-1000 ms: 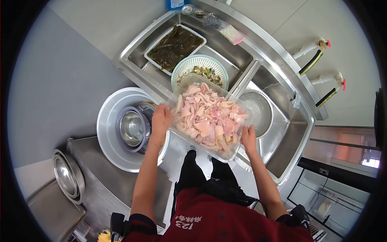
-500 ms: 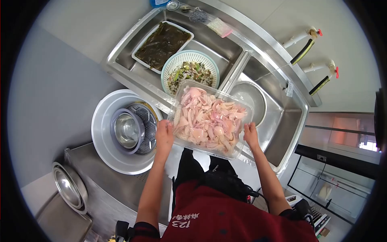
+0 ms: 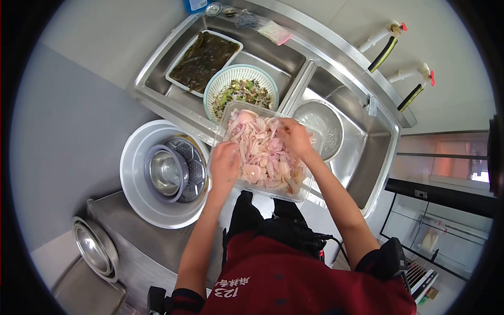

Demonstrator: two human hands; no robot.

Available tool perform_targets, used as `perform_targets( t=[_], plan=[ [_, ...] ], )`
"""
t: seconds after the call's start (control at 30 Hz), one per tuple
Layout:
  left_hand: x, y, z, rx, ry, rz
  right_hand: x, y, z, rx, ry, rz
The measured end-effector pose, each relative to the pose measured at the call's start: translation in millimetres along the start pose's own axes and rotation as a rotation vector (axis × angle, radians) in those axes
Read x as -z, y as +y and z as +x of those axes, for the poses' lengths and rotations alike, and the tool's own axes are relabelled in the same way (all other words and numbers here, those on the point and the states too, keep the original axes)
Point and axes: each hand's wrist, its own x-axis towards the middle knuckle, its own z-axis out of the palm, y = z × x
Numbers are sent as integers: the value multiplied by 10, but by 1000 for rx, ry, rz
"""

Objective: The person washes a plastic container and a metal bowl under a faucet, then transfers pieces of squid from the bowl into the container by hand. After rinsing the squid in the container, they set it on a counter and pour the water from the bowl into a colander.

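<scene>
A clear plastic container (image 3: 301, 197) filled with pale pink strips and chunks of raw meat (image 3: 262, 152) rests over the front rim of the sink, partly covering a colander. My left hand (image 3: 226, 164) reaches over the container's left side, its bent fingers closed at the meat. From the right, my right hand (image 3: 295, 137) is in the container with its fingers curled on the meat near the far edge. The fingertips of both hands are partly hidden.
Inside the sink (image 3: 278, 63) are a white tray (image 3: 239, 44) of dark leaves, a colander (image 3: 212, 86) of chopped food and a metal bowl (image 3: 328, 126). A large basin (image 3: 134, 189) with nested bowls stands left. Red-handled taps (image 3: 403, 27) project at the right.
Both hands have left the container's sides and moved inward onto the meat. The right hand travelled up and left. The container has shifted slightly left.
</scene>
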Motion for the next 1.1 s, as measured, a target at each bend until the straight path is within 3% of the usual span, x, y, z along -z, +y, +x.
perform_targets(
  t=[0.07, 0.13, 0.17, 0.23, 0.27, 0.3, 0.33, 0.43, 0.47, 0.5, 0.53, 0.57, 0.63, 0.7, 0.77, 0.83, 0.87, 0.9, 0.93, 0.97, 1.03, 1.1],
  plan=[
    [-279, 151, 84, -95, -88, -56, 89, 47, -102, -49, 23, 116],
    [-519, 255, 219, -169, -131, -52, 162, 205, -244, 218, 37, -155],
    [-672, 230, 279, -249, -148, 6, 167, 282, -322, 214, 39, -161],
    [-854, 75, 372, -341, -160, 64, 179, 369, -425, 428, 72, -483],
    [-879, -48, 423, -274, -283, 157, 215, 385, -474, 431, 81, -486],
    [-870, -129, 455, -203, -405, 250, 271, 359, -532, 252, -23, -546],
    [-756, -76, 465, -210, -404, 249, 336, 307, -576, 68, -128, -600],
    [-463, 12, 453, -80, -537, 184, 520, 139, -646, -105, -246, -517],
    [-423, -3, 463, -45, -430, -7, 506, 144, -619, -109, -242, -511],
    [-410, -5, 474, -11, -321, -196, 464, 147, -563, 2, -55, -406],
    [-431, -20, 500, -13, -330, -192, 409, 156, -508, 110, 130, -299],
    [-463, -39, 545, -42, -299, -166, 320, 201, -437, 103, 131, -294],
    [-572, -176, 587, -70, -267, -134, 140, 276, -302, 440, 232, -409],
    [-632, -243, 615, -483, -469, -66, 107, 278, -353, 428, 138, -443],
    [-503, -254, 649, -391, -381, -180, 184, 283, -369, 415, 43, -480],
    [-191, -160, 649, -284, -292, -296, 351, 243, -389, 96, -123, -368],
    [23, -129, 653, -72, -231, -277, 357, 213, -346, 94, -124, -365],
    [135, -109, 604, 142, -173, -254, 333, 181, -308, 109, 8, -247],
    [125, -130, 520, 145, -179, -250, 293, 147, -267, 123, 141, -127],
    [89, -190, 425, 89, -213, -190, 207, 92, -209, 121, 141, -122],
    [5, -279, 227, 36, -252, -127, 44, -1, -117, 241, -36, -243],
    [-45, -258, 65, -193, -521, 15, 77, 2, -102, 191, -96, -155]
  ],
)
